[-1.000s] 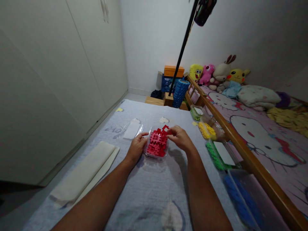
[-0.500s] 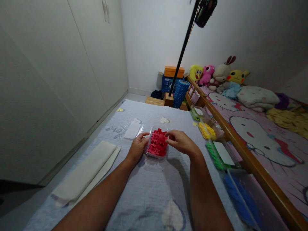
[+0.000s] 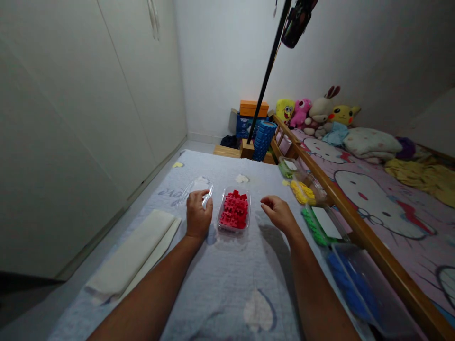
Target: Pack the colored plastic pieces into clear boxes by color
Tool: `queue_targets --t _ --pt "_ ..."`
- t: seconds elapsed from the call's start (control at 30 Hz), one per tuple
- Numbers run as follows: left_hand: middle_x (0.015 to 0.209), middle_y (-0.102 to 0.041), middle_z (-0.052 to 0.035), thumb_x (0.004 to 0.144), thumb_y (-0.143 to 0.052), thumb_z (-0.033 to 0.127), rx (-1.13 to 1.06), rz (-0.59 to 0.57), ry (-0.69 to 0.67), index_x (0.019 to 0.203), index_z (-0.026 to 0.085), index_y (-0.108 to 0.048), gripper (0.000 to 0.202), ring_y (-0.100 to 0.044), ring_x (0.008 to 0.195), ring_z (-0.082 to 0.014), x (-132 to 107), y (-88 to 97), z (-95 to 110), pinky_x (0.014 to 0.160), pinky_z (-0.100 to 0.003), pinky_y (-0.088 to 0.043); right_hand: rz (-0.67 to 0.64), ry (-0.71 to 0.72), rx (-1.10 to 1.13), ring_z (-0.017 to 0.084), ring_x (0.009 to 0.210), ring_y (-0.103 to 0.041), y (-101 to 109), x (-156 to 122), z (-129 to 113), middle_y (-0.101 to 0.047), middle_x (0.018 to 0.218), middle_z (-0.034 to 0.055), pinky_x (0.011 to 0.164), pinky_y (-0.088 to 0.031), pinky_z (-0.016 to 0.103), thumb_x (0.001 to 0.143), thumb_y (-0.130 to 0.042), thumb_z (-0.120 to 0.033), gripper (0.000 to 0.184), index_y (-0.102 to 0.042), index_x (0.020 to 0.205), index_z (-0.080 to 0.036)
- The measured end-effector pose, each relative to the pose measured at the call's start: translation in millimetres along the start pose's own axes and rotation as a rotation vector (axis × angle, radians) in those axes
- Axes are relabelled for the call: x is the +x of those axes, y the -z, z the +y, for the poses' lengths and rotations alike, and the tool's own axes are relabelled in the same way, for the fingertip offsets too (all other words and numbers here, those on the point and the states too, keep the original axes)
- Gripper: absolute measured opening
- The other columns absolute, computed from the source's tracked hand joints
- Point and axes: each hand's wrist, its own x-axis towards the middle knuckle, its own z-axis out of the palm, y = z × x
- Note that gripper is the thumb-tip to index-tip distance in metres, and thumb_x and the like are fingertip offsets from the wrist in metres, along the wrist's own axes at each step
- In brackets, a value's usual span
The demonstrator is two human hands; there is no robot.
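A clear plastic box (image 3: pixel 249 213) full of red interlocking plastic pieces (image 3: pixel 233 210) stands on the cloth between my hands, touched by neither. To its left, my left hand (image 3: pixel 199 213) reaches over a transparent lid (image 3: pixel 195 184), fingers and thumb apart; whether it touches the lid is hard to see. The hand covers much of the lid, and the white paper in it is hidden. My right hand (image 3: pixel 277 213) hovers right of the box, fingers loosely bent with a gap to the thumb and nothing visible in them.
Along the right edge stand clear boxes of light green (image 3: pixel 287 169), yellow (image 3: pixel 303 192), green (image 3: pixel 314 226) and blue pieces (image 3: pixel 350 284), beside a wooden bed rail (image 3: pixel 341 206). A folded cream cloth (image 3: pixel 133 255) lies at left. A black pole (image 3: pixel 265 80) rises beyond the far edge.
Both hands have let go of the box of red pieces. My left hand has gone left to the lid, and my right hand has drawn away to the right. The view has shifted slightly.
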Motion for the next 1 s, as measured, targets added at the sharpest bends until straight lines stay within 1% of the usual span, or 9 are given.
queue_targets --t 0.1,0.17,0.23,0.3,0.4,0.57,0.8,0.9,1.0 --pt "0.130 -0.052 -0.0173 0.083 -0.060 0.025 0.367 0.030 -0.071 0.116 0.016 -0.064 0.035 -0.045 0.124 -0.0332 4 4.8 -3 0.107 -0.051 -0.034 0.052 -0.037 -0.019 0.017 0.074 -0.061 -15 -13 19 -0.068 0.084 0.0057 0.073 -0.047 0.029 0.080 -0.055 -0.024 0.018 -0.071 0.087 -0.017" --pt "0.138 -0.047 -0.0193 0.081 -0.064 0.029 0.544 -0.035 -0.060 0.115 0.016 -0.064 0.036 -0.038 0.131 -0.0370 3 5.8 -7 0.108 -0.054 -0.030 0.100 -0.053 -0.055 0.018 0.077 -0.062 -27 -20 29 -0.068 0.086 0.0072 0.076 -0.047 0.030 0.080 -0.053 -0.022 0.020 -0.071 0.087 -0.017" --pt "0.136 -0.050 -0.0189 0.080 -0.066 0.033 0.660 -0.131 -0.052 0.110 0.016 -0.065 0.034 -0.038 0.130 -0.0379 1 6.7 -11 0.107 -0.055 -0.029 0.148 -0.061 -0.085 0.020 0.081 -0.063 -38 -25 37 -0.068 0.087 0.0085 0.079 -0.047 0.032 0.081 -0.050 -0.021 0.022 -0.070 0.086 -0.016" --pt "0.127 -0.056 -0.0174 0.082 -0.065 0.035 0.723 -0.219 -0.055 0.107 0.016 -0.064 0.032 -0.045 0.123 -0.0360 0 8.5 -13 0.103 -0.052 -0.033 0.177 -0.058 -0.091 0.020 0.083 -0.063 -47 -28 42 -0.068 0.088 0.0091 0.082 -0.047 0.033 0.082 -0.048 -0.019 0.023 -0.070 0.086 -0.016" --pt "0.113 -0.061 -0.0151 0.085 -0.060 0.031 0.753 -0.303 -0.077 0.105 0.016 -0.063 0.025 -0.053 0.108 -0.0314 2 12.2 -11 0.092 -0.043 -0.041 0.188 -0.048 -0.084 0.021 0.084 -0.063 -52 -29 46 -0.068 0.089 0.0093 0.083 -0.048 0.033 0.082 -0.047 -0.018 0.024 -0.070 0.087 -0.016" --pt "0.112 -0.060 -0.0153 0.089 -0.052 0.026 0.776 -0.322 -0.115 0.100 0.015 -0.065 0.020 -0.056 0.100 -0.0293 6 15.2 -4 0.081 -0.039 -0.043 0.190 -0.043 -0.073 0.021 0.085 -0.062 -53 -30 48 -0.067 0.088 0.0091 0.083 -0.047 0.033 0.083 -0.046 -0.018 0.023 -0.069 0.086 -0.016" --pt "0.099 -0.061 -0.0147 0.092 -0.046 0.025 0.790 -0.214 -0.191 0.092 0.016 -0.065 0.021 -0.053 0.098 -0.0308 12 19.8 4 0.082 -0.039 -0.042 0.197 -0.037 -0.036 0.020 0.084 -0.062 -54 -32 51 -0.066 0.087 0.0084 0.082 -0.047 0.032 0.083 -0.048 -0.019 0.022 -0.069 0.086 -0.016" --pt "0.096 -0.059 -0.0137 0.092 -0.047 0.026 0.683 -0.167 -0.175 0.091 0.017 -0.063 0.018 -0.054 0.096 -0.0299 13 21.6 8 0.084 -0.039 -0.043 0.200 -0.029 -0.013 0.020 0.083 -0.061 -53 -32 51 -0.067 0.087 0.0084 0.082 -0.048 0.032 0.083 -0.048 -0.021 0.022 -0.069 0.085 -0.016" --pt "0.092 -0.058 -0.0111 0.093 -0.047 0.029 0.468 -0.101 -0.159 0.085 0.020 -0.058 0.016 -0.054 0.094 -0.0278 14 22.1 12 0.087 -0.039 -0.042 0.208 -0.034 0.012 0.021 0.084 -0.062 -53 -32 50 -0.067 0.088 0.0089 0.083 -0.048 0.033 0.083 -0.049 -0.023 0.022 -0.069 0.086 -0.017"
